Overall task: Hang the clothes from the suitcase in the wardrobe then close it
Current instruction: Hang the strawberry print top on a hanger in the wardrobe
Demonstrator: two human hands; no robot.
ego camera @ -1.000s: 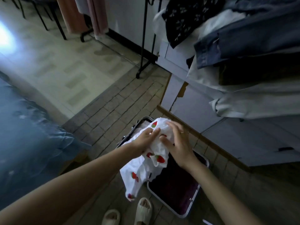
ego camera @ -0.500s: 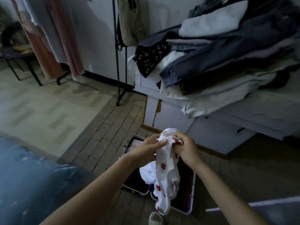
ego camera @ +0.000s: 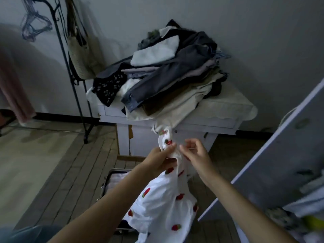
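Note:
A white garment with red strawberry prints (ego camera: 163, 204) hangs in front of me, lifted above the open suitcase (ego camera: 112, 183) on the floor. My left hand (ego camera: 158, 159) grips the garment near its top. My right hand (ego camera: 194, 155) is just to the right of it, fingers curled and pinching at the top edge of the fabric. The garment covers most of the suitcase; only its left corner and pale lining show. The wardrobe's pale door (ego camera: 273, 165) stands open at the right, with clothes inside at the lower right.
A white side table (ego camera: 219, 116) stands ahead, with a heap of folded clothes (ego camera: 166, 71) on it. A black clothes rack (ego camera: 73, 81) with a woven bag and hangers (ego camera: 35, 27) stands at the left. Brick-pattern floor lies below.
The garment has been lifted out of the suitcase and raised higher. My view has tilted up and turned right, bringing the wardrobe door into sight.

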